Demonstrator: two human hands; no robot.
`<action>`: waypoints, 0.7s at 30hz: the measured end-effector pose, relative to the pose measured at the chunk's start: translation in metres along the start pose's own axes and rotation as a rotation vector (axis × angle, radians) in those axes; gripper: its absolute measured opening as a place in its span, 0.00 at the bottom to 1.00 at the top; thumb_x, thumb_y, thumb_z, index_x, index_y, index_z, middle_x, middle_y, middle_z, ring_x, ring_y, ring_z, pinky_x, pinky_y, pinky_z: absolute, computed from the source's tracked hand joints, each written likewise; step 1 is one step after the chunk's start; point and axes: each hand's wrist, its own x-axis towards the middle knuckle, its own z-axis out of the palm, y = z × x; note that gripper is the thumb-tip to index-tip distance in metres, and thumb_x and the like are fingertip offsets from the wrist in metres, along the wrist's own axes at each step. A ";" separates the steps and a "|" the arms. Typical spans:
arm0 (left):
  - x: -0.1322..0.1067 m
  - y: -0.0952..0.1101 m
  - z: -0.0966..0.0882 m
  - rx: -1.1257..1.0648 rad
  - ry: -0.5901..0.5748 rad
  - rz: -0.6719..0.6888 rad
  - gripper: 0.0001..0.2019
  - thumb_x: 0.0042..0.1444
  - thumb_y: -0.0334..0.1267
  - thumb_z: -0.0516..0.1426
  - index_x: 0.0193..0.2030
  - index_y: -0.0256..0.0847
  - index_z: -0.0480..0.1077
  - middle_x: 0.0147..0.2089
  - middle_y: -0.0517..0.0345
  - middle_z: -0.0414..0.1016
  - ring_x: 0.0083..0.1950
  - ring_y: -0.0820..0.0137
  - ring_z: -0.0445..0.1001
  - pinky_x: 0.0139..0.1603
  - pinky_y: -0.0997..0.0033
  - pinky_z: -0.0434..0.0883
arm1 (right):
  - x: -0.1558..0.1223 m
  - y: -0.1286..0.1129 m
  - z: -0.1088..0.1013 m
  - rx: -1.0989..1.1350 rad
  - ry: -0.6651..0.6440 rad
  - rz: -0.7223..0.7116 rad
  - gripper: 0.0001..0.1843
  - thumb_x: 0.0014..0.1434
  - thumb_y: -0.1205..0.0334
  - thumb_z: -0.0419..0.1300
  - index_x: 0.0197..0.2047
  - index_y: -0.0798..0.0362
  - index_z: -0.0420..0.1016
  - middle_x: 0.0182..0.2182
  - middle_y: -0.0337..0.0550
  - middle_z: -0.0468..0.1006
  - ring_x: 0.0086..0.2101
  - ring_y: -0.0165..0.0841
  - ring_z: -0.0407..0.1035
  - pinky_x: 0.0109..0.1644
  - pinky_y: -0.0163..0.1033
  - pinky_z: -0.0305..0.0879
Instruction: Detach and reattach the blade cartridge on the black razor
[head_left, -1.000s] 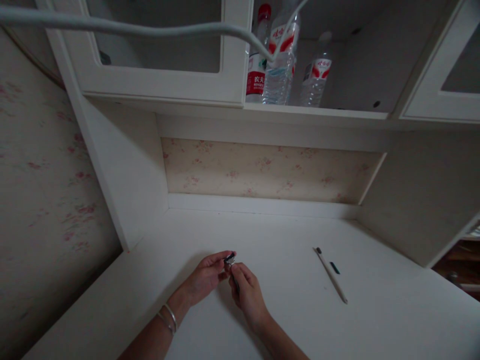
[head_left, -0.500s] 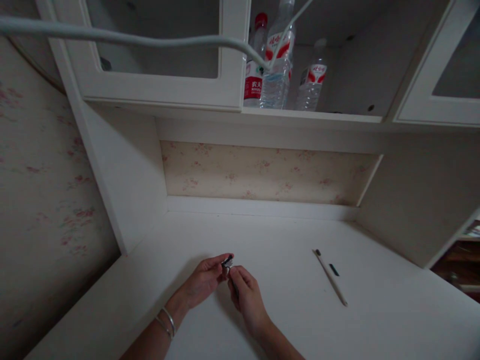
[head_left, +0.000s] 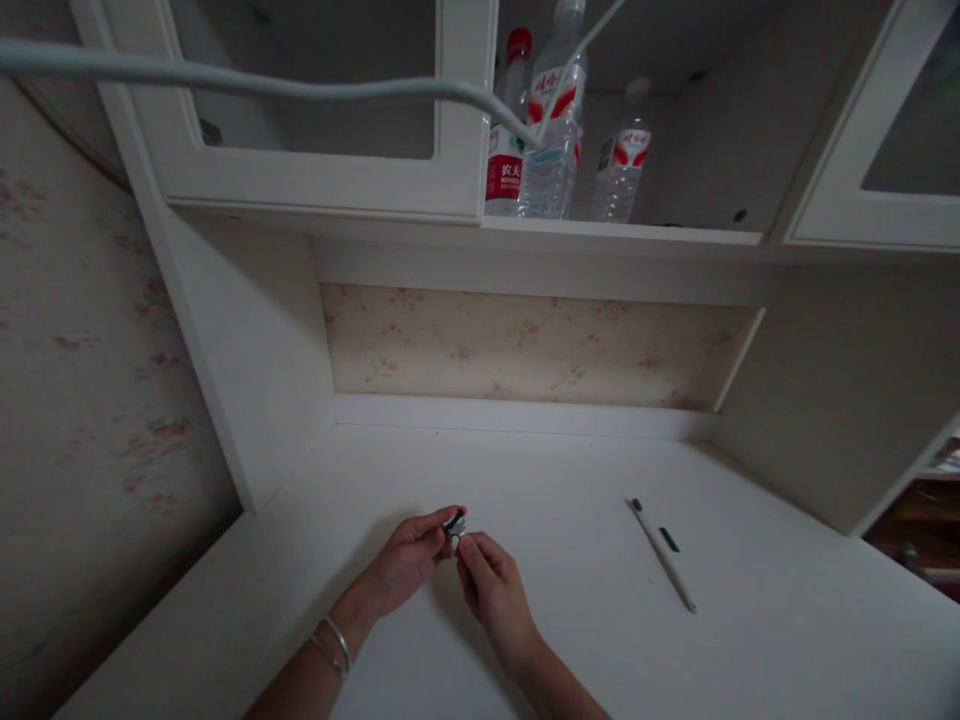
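Note:
My left hand [head_left: 405, 562] and my right hand [head_left: 493, 590] meet above the white desk [head_left: 570, 620], both pinched on one small dark and silvery object [head_left: 454, 522] between the fingertips. I cannot make out what the object is; it is tiny and partly hidden by the fingers. Two thin bracelets [head_left: 334, 645] sit on my left wrist. A white pen [head_left: 663, 555] lies on the desk to the right, with a small dark green cap-like piece [head_left: 669, 540] beside it.
Above the desk, an open shelf holds three water bottles [head_left: 551, 130] between white glass-fronted cabinet doors [head_left: 307, 110]. A pale cable [head_left: 262, 82] crosses the top of the view. Floral wallpaper [head_left: 75, 350] covers the wall at the left and the back panel.
The hands stay pinched on the small object, with only slight finger shifts. The view has tilted a little, so the shelf and bottles sit slightly differently.

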 end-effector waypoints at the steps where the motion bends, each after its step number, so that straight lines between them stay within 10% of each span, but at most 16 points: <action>1: 0.000 -0.001 -0.002 0.008 -0.005 0.004 0.15 0.48 0.37 0.65 0.45 0.41 0.76 0.49 0.49 0.76 0.43 0.69 0.71 0.51 0.65 0.62 | 0.000 0.000 0.000 -0.005 0.003 -0.003 0.22 0.58 0.42 0.55 0.30 0.55 0.69 0.17 0.30 0.55 0.16 0.22 0.46 0.17 0.30 0.40; 21: 0.004 -0.002 -0.001 0.069 0.045 0.029 0.15 0.46 0.38 0.66 0.43 0.42 0.77 0.50 0.49 0.75 0.42 0.69 0.70 0.47 0.67 0.63 | 0.000 -0.004 0.000 -0.044 0.040 0.009 0.21 0.58 0.43 0.55 0.28 0.55 0.67 0.16 0.30 0.56 0.16 0.23 0.47 0.18 0.30 0.42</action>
